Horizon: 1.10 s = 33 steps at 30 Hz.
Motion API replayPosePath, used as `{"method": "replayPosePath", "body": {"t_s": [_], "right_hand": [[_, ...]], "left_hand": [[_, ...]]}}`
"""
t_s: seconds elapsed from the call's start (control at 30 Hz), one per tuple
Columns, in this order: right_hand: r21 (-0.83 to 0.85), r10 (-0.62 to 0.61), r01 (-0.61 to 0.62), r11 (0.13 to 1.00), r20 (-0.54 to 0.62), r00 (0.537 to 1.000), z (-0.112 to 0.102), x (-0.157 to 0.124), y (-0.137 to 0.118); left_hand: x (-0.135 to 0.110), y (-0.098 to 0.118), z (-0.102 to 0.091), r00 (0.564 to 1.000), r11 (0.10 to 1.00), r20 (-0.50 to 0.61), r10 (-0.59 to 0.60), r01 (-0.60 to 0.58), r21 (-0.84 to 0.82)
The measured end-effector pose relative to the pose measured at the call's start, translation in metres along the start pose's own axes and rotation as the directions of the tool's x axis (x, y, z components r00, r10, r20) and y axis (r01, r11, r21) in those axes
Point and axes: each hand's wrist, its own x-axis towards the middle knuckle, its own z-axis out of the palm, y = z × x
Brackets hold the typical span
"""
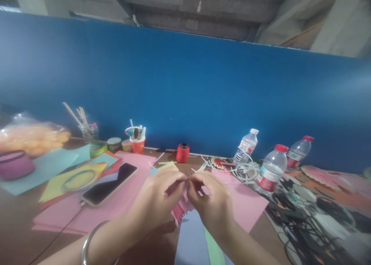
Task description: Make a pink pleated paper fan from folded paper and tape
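My left hand [164, 191] and my right hand [213, 197] meet in front of me, thumbs and fingertips pinched together. Between and below them shows pink fringed paper [180, 211], with its cut strips hanging down. The fingers cover most of it, and the exact grip point is too small to make out. Something thin and dark shows by my right hand's curled fingers; I cannot tell what it is. Under the hands lie a pale lilac sheet [191, 242] and a green strip [213, 247]. Beyond the fingertips stands a red spool of thread [182, 153].
A phone [110, 184] rests on pink sheets [63, 214] to the left, beside a tape roll [79, 180]. Behind stands an orange cup [137, 145] of tools. Bottles [272, 168], white cord [246, 171] and tangled black cables [301, 226] crowd the right. A blue partition [185, 83] rises behind.
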Motion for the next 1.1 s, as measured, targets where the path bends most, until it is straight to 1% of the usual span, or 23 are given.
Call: {"method": "replayPosePath", "body": {"t_s": [0.1,0.17,0.23,0.3,0.4,0.47,0.53,0.67,0.73,0.8,0.9,0.97,1.03,1.1], "right_hand": [[-0.002,0.058,-0.058,0.998,0.019,0.998,-0.0014,0.0015,-0.0002],[0.024,0.119,-0.121,0.992,0.051,0.992,-0.0028,0.0031,-0.0004],[0.060,0.148,-0.153,0.986,0.086,0.985,-0.0038,0.0042,-0.0005],[0.074,0.124,-0.131,0.989,0.087,0.988,-0.0036,0.0044,-0.0003],[0.039,0.058,-0.059,0.997,0.035,0.998,-0.0016,0.0031,0.0004],[0.019,0.046,-0.046,0.999,0.015,0.999,-0.0002,0.0021,0.0012],[0.028,0.085,-0.085,0.996,0.029,0.996,0.0003,0.0021,0.0017],[0.134,0.242,-0.255,0.957,0.110,0.964,-0.0012,0.0048,0.0017],[0.173,0.267,-0.289,0.942,0.136,0.954,-0.0021,0.0056,0.0014],[0.167,0.233,-0.254,0.953,0.136,0.963,-0.0023,0.0052,0.0014],[0.096,0.131,-0.137,0.986,0.071,0.989,-0.0011,0.0036,0.0021],[0.050,0.090,-0.092,0.995,0.031,0.995,0.0001,0.0029,0.0026],[0.036,0.108,-0.109,0.993,0.026,0.994,0.0008,0.0029,0.0027],[0.052,0.170,-0.172,0.984,0.050,0.984,0.0007,0.0030,0.0025]], "left_hand": [[-0.0001,0.0009,-0.0001,1.000,1.000,0.017,-0.006,0.007,-0.025],[0.0004,0.0007,-0.0012,1.000,1.000,0.017,-0.001,0.002,-0.029],[0.0009,-0.0002,-0.0023,1.000,1.000,0.013,0.006,-0.006,-0.013],[0.0009,-0.0015,-0.0026,1.000,1.000,0.004,0.007,-0.007,0.007],[-0.0002,-0.0032,-0.0011,1.000,1.000,-0.003,0.020,-0.020,0.010],[-0.0011,-0.0037,0.0001,1.000,1.000,0.001,0.027,-0.027,0.003],[-0.0015,-0.0036,0.0003,1.000,1.000,0.005,0.030,-0.030,0.003],[0.0001,-0.0032,-0.0020,0.999,0.998,-0.008,0.050,-0.050,0.026],[0.0012,-0.0037,-0.0030,0.998,0.998,-0.022,0.053,-0.052,0.033],[0.0019,-0.0045,-0.0029,0.998,0.998,-0.030,0.049,-0.048,0.031],[0.0016,-0.0049,-0.0014,0.999,0.999,-0.020,0.050,-0.049,0.016],[0.0010,-0.0041,-0.0002,0.999,0.999,-0.002,0.053,-0.053,-0.003],[0.0005,-0.0027,0.0004,0.999,0.998,0.008,0.050,-0.050,-0.024],[0.0003,-0.0015,0.0004,0.999,0.999,0.022,0.040,-0.039,-0.034]]}}
